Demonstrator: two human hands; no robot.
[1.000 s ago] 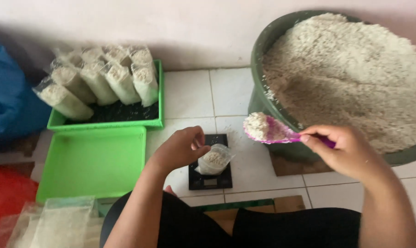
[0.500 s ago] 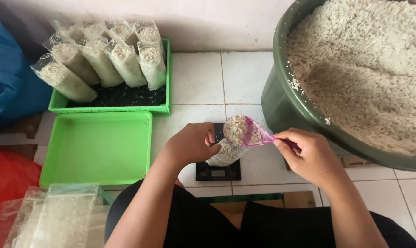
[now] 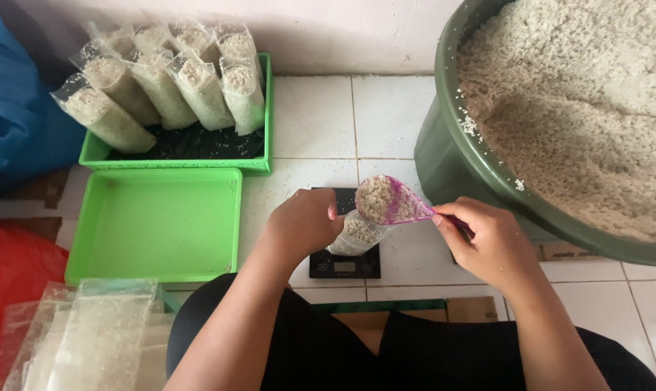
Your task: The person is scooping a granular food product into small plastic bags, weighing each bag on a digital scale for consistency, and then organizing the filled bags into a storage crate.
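Five filled bags (image 3: 165, 87) already lean in the tray (image 3: 266, 108) at ten o'clock. One bag (image 3: 353, 233) stands on the scale (image 3: 345, 264), partly full; the left hand (image 3: 305, 224) pinches its mouth open. The right hand (image 3: 491, 242) grips a pink scoop (image 3: 389, 203) tipped over it. Empty bags (image 3: 89, 337) wait at eight o'clock, and the tub (image 3: 444, 166) holds much grain.

- The green tub (image 3: 444, 163) is running off the top and right edges.
- The left hand (image 3: 303, 226) is covering much of the small clear bag (image 3: 353, 235).
- The bag is hiding part of the black scale (image 3: 342, 264).
- The scale's display is showing too small to tell.
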